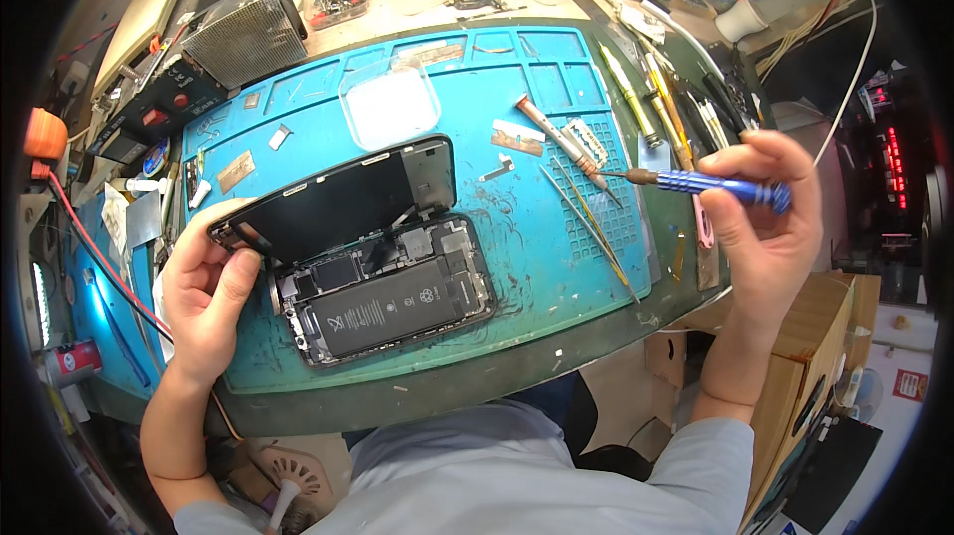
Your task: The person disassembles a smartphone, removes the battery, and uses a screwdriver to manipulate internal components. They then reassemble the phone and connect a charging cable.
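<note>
An opened smartphone lies on the blue repair mat (537,326), its housing (393,297) showing a black battery and circuit parts. My left hand (214,287) pinches the near left corner of the phone's screen (343,199), which is tilted up along the housing's far side. In my right hand (760,217), a blue-handled screwdriver (706,184) is held between thumb and fingers, its thin tip pointing left over the mat. Close to that tip lies another, copper-coloured screwdriver (561,138). Tweezers (591,227) rest on the mat's right part.
A clear plastic box (390,106) sits behind the phone. Black equipment with a red switch (149,118) stands at the left, near an orange-handled tool (47,133). Several pens and tools (676,118) lie along the right. A box of small parts (338,0) is at the back.
</note>
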`<state>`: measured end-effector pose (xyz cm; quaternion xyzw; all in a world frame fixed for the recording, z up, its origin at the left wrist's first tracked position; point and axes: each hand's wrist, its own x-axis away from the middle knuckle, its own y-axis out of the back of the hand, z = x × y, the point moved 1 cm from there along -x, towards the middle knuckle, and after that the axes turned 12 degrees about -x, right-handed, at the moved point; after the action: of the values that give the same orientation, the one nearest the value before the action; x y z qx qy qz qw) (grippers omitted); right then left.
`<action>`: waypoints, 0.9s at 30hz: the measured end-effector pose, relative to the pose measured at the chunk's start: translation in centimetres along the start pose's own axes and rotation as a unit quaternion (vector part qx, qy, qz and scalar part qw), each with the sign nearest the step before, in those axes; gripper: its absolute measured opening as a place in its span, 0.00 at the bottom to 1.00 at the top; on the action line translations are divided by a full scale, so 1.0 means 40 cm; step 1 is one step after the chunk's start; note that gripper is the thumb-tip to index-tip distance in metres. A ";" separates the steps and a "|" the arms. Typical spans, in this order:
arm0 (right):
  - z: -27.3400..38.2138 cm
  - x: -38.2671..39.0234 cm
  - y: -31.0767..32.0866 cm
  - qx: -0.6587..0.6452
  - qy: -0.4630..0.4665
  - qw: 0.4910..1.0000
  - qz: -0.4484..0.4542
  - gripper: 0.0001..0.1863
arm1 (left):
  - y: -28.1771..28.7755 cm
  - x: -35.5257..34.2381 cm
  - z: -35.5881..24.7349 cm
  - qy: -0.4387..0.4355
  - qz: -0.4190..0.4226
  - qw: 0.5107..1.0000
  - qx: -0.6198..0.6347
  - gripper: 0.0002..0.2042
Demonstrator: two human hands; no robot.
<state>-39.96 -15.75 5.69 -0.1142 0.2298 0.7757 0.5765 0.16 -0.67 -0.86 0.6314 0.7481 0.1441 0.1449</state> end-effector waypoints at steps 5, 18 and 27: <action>-0.017 -0.027 -0.088 -0.054 0.059 0.997 0.016 0.31 | 0.006 0.010 0.012 0.006 -0.018 1.000 -0.007 0.19; -0.013 -0.034 -0.181 0.014 0.143 0.960 0.241 0.28 | 0.006 0.010 0.013 0.012 -0.011 1.000 -0.004 0.19; 0.015 -0.029 -0.138 0.087 0.032 0.989 0.116 0.34 | 0.004 0.010 0.016 0.013 -0.018 1.000 -0.011 0.19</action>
<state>-34.32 -15.16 5.49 -0.0611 0.3267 0.8100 0.4831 0.50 -0.23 -1.38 0.6141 0.7595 0.1581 0.1448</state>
